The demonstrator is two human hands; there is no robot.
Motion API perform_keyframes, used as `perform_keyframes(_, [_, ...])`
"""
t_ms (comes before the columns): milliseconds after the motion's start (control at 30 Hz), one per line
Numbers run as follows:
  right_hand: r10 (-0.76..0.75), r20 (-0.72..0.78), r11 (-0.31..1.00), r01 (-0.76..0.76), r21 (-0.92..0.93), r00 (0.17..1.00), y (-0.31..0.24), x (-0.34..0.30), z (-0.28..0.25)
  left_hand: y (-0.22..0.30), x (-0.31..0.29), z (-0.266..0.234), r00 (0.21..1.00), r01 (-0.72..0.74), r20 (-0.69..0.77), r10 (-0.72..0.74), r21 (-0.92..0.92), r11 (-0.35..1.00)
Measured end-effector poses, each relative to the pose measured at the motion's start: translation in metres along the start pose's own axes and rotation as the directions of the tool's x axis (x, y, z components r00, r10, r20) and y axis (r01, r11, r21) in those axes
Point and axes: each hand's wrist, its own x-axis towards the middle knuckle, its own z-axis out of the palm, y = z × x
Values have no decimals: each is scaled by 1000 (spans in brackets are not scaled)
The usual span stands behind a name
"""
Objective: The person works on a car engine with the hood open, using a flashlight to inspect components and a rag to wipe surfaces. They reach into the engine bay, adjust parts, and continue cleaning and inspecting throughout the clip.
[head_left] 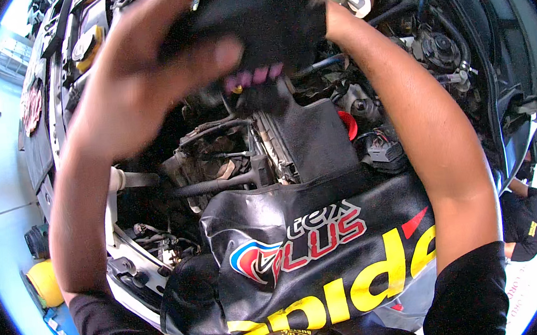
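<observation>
A bulky black part [261, 29] with a row of purple bits along its lower edge is raised close in front of me, above the engine bay. Motion blurs it, and its exact kind does not show. My left hand [137, 83] is wrapped about its left side, the thumb across its front and the fingers over the top. From the right my forearm reaches up to the part's right side; there the right hand is hidden behind it. Below them sits a flat black engine cover piece [317, 140], next to hoses and metal engine parts [229, 165].
A black fender cover [315, 247] with coloured lettering drapes over the car's near edge, against my body. A red ring-shaped opening [348, 125] lies right of the engine cover piece. At far right a person [526, 223] in black is low down. A yellow rounded object [46, 284] stands at left.
</observation>
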Motion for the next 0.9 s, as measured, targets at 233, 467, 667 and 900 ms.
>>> perform_keyframes(233, [418,16,908,-418,-30,908,-34,-28,9,-4,-81,10,978,-177,177,108,442,879])
perform_keyframes(467, [423,-23,870,-413,-268,906,-55,-20,16,3,-90,27,974,-209,144,176,268,940])
perform_keyframes(667, [459,40,846,-423,-325,888,-56,-11,25,4,-94,31,972,-219,126,197,194,956])
perform_keyframes(900, [426,113,901,-409,-147,898,-36,-4,16,7,-92,35,975,-203,128,183,168,965])
